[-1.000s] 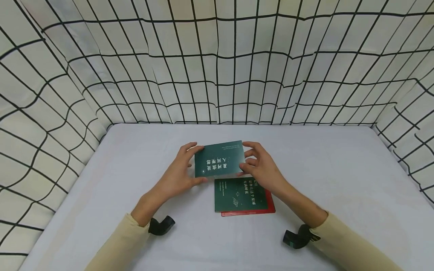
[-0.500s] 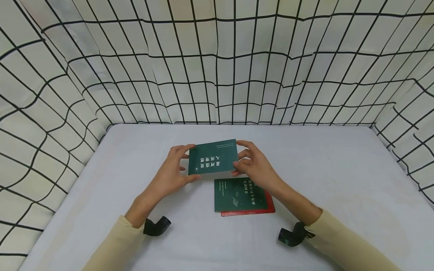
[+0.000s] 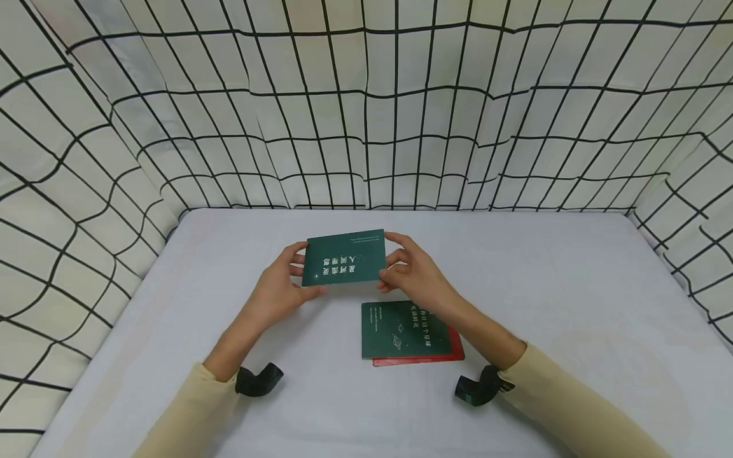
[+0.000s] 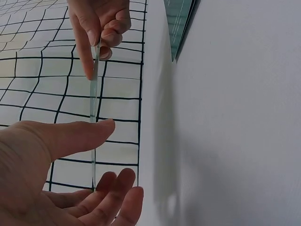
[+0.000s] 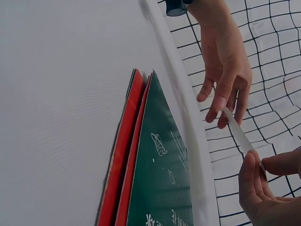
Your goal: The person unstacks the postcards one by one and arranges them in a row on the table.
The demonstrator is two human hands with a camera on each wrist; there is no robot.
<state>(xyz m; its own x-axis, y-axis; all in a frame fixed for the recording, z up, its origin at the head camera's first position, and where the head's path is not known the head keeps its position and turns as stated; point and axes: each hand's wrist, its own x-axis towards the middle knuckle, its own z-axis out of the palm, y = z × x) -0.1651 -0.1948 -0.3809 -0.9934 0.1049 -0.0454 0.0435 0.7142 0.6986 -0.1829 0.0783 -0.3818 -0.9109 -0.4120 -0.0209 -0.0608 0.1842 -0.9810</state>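
Head view: left hand and right hand are pinching a green booklet by its short edges, fingers grasping it above the worktop, at 11 o'clock from a stacked green booklet lying over a red booklet.

The held booklet is dark green with pale lettering. At six o'clock from it a second green booklet, printed with pale line drawings and text, covers a red one. The table is plain pale grey. The cloth wall is cream with a black grid. Both sleeves are pale yellow, both wrist cameras black.
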